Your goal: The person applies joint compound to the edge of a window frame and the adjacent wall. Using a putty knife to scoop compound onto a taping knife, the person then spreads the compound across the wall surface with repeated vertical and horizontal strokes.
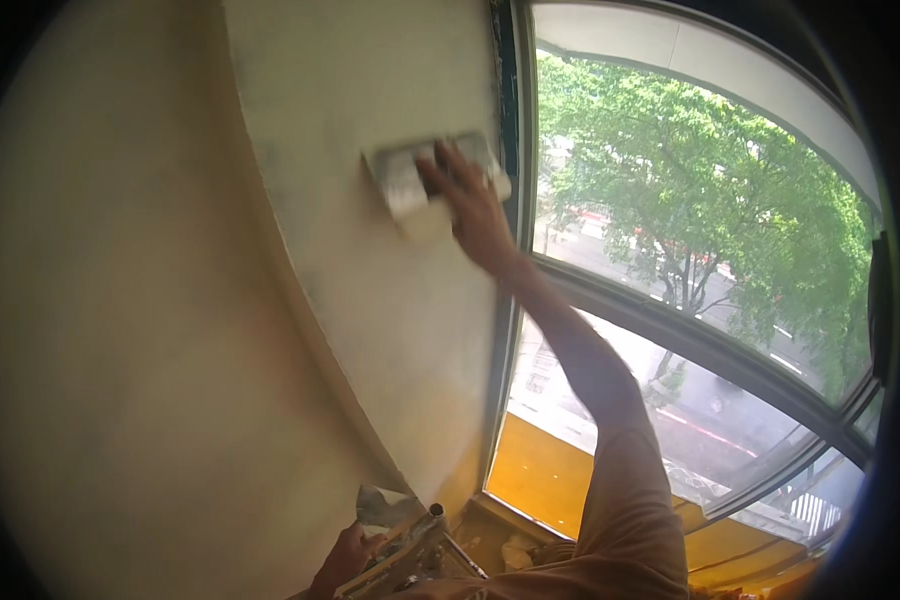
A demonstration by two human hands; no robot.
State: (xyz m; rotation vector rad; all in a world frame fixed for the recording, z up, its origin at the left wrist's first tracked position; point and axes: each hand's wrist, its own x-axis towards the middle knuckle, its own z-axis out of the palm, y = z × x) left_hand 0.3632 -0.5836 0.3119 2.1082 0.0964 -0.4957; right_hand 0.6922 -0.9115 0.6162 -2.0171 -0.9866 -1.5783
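My right hand [470, 205] reaches up to a pale wall panel [390, 310] beside the window. Its fingers close round a wide, flat plastering trowel [400, 185], whose grey blade lies against the panel; motion blurs its edges. Low in the picture, my left hand [348, 555] is partly cut from sight. It seems closed on a putty knife, whose grey blade [382, 507] sticks up past the fingers; the handle is hidden. Right beside that hand is a smeared metal frame [420, 550] with a round tube end [436, 510].
A long vertical corner edge [270, 210] divides the panel from a broad wall [120, 330] on the left. On the right stands a window frame [670, 325], with a tree [690, 170] and a road beyond the glass. A yellow surface [540, 465] shows low behind my right arm.
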